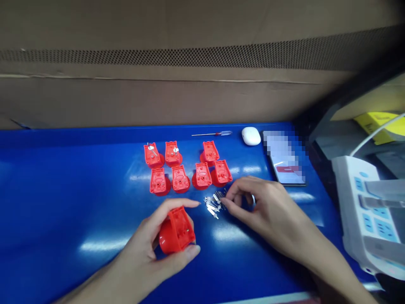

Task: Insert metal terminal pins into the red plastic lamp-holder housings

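My left hand [148, 245] is wrapped round a red plastic housing [179, 231], its open side with inner posts turned towards the right. Small metal parts [212, 203], thin and pin-like, lie in a loose pile right of that housing. At the right edge of the pile is my right hand [253, 200], thumb and index finger pinched close together. Whatever may be between those fingertips is too small to make out. Several more red housings [179, 178] stand in two rows behind the pile. Two in the back row, such as the left one [153, 154], carry small white and metal pieces.
A screwdriver [218, 134] lies at the back of the blue table [79, 190], beside a white rounded case [251, 136] and a phone [286, 162]. On the right stands a white device with blue buttons [368, 211]. Cardboard [158, 101] walls off the back.
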Motion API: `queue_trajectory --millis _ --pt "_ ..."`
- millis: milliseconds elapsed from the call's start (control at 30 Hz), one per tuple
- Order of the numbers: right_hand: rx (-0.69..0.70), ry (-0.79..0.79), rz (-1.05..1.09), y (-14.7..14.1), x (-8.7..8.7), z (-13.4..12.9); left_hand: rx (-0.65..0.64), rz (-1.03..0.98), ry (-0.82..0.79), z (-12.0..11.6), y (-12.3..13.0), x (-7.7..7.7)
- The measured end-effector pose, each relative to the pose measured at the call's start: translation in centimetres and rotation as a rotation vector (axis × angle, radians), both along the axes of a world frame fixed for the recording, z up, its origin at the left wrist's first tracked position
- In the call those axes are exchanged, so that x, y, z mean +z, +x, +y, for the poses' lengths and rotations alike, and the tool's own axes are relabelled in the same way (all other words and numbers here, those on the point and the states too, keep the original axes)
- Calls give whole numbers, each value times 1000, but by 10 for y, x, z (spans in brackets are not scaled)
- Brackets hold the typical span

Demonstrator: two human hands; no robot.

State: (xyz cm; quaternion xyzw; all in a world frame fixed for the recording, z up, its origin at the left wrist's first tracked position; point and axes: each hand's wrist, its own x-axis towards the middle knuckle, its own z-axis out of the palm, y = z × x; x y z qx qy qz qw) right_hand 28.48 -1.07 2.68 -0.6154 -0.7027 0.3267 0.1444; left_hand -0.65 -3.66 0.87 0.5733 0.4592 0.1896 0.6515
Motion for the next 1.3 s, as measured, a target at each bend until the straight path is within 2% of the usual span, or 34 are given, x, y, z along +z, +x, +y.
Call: queue_trajectory --millis 67,167,300,500,633,933,1200,1300 --pt "2 13 -40 0 -2 -1 -20 20 58 2 3 2" --pt "-13 13 -81 0 -4 -1 -51 66 229 6 7 8" --pt "-12 5 -97 -1 -5 -2 -18 77 379 10 11 10" --pt "-14 23 -23 1 -5 -2 15 5 387 10 10 5" --pt "-21 36 102 -2 -1 -5 86 2 333 7 6 0" --pt "152 230 475 -22 1 -18 117 -67 202 4 6 -6" --pt "260 226 544 -33 -2 -26 104 -71 223 8 9 -4" --pt "285 175 514 -36 -5 -28 101 -51 241 9 10 -4"
